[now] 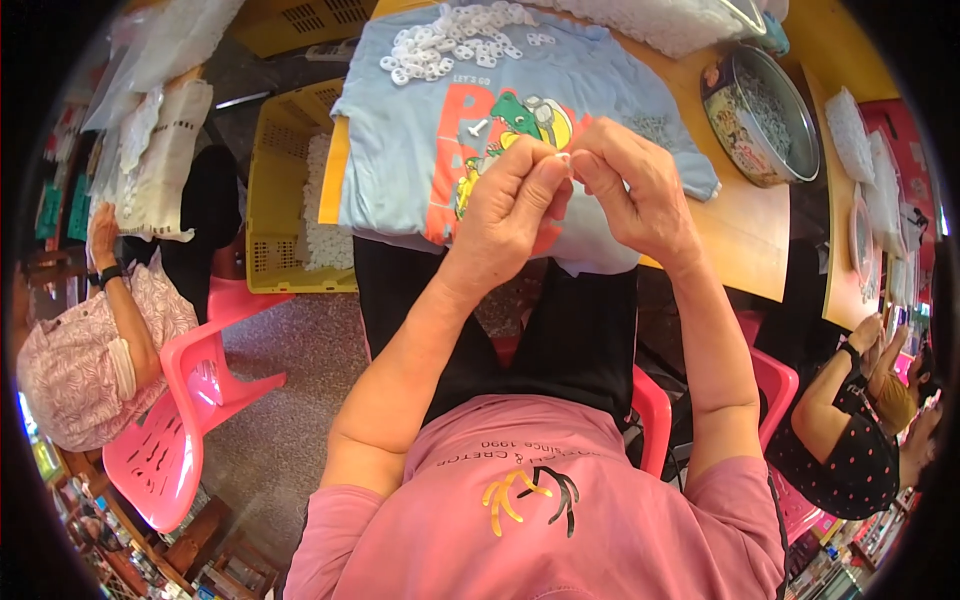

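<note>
Crowded workroom seen from above, with an orange tabletop (735, 225) filling the upper right. Spread over its near edge: a light blue printed cloth (420, 130) with a cartoon dinosaur picture. At 12 o'clock on that cloth, a loose heap of small white plastic rings (450, 45). At 2 o'clock, a round metal tin (765, 115) with a printed side, open at the top and holding a shallow layer of small pale pieces. Beyond it at the right rim, clear bags (865, 165) stuffed with white parts. At 10 o'clock, beside the table, a yellow slotted crate (275, 215) on the floor, partly filled with more white pieces.

At centre, both hands raised together over the cloth. Left hand (510, 205) curled, thumb and fingers pinching a tiny white piece (562, 157) at the fingertips. Right hand (630, 190) likewise curled, its fingertips meeting the same piece from the other side, so both hands grip it between them. Cannot tell the piece's exact shape, mostly hidden by fingers. Just left of the hands, a single white pin-like part (477, 127) lying on the cloth print.

At 6 o'clock, a pink shirt and pink plastic chair (650, 410). At 9 o'clock, another seated person (90, 350) in a patterned top on a second pink chair (175, 420). At 4 o'clock, a third person (850, 440) in a dotted dark top, hands raised.
</note>
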Demonstrator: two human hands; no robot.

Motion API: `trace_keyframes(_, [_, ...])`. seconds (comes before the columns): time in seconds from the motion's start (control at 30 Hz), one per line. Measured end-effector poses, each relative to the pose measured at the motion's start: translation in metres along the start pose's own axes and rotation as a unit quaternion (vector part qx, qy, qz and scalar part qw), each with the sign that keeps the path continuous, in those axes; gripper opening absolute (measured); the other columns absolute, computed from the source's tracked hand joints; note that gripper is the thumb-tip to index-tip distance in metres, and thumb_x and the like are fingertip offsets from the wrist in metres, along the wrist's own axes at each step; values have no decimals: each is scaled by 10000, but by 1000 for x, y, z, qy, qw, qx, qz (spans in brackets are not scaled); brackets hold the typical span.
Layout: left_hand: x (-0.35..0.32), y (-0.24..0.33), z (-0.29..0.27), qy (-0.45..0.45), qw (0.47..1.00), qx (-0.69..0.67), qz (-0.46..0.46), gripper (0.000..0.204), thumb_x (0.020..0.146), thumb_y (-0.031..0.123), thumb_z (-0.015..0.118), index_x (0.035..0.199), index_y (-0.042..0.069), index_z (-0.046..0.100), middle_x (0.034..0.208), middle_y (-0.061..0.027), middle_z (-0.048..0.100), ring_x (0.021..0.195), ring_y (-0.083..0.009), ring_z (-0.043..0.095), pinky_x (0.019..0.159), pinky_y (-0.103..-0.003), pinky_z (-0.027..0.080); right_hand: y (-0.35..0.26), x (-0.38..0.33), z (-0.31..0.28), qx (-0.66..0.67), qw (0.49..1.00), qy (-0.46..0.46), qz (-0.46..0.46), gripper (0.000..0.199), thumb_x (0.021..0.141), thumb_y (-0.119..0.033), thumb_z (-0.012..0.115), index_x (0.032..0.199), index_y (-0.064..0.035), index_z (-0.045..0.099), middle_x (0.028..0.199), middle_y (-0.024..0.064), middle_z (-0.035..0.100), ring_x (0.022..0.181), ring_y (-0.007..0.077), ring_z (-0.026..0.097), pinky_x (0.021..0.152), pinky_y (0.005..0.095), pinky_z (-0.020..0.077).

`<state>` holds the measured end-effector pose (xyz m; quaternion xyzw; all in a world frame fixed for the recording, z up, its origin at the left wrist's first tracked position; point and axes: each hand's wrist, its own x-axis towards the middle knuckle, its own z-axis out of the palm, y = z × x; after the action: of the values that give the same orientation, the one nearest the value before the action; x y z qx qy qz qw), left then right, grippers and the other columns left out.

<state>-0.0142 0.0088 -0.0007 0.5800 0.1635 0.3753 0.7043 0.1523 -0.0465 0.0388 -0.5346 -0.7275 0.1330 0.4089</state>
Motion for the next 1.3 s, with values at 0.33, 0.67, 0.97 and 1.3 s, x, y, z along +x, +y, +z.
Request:
trace_keyframes(0.33, [-3, 1, 1, 16, 1000, 17, 20, 143, 1043, 143, 481, 949, 54, 543, 732, 27, 507, 626, -34, 432, 546, -206, 366, -2, 2, 11, -14, 998, 43, -44, 92, 907, -34, 605, 855, 19, 551, 776, 111, 552, 669, 263, 545, 611, 334, 456])
trace_keyframes(0.67, [3, -3, -2, 14, 997, -69, -35, 191, 1044, 192, 486, 908, 66, 533, 736, 27, 539, 653, -39, 468, 590, -200, 392, 3, -4, 3, 132, 982, -15, 136, 271, 1043, -205, 463, 917, 21, 544, 792, 63, 571, 689, 165, 542, 634, 292, 455])
trace_keyframes(0.97, [1, 0, -2, 11, 998, -55, -33, 196, 1044, 201, 493, 915, 62, 544, 743, 26, 533, 647, -43, 460, 588, -207, 398, 1, 2, -5, 32, 999, -23, 34, 202, 1006, -154, 515, 910, 21, 543, 781, 84, 547, 659, 189, 529, 611, 308, 442])
trace_keyframes(1.3, [-1, 2, -1, 7, 999, -33, -26, 166, 1041, 161, 491, 935, 45, 545, 759, 18, 521, 667, -53, 458, 599, -216, 392, 2, 1, 5, -23, 999, 1, -28, 66, 930, -7, 564, 889, 26, 525, 781, 112, 531, 668, 263, 522, 603, 338, 439])
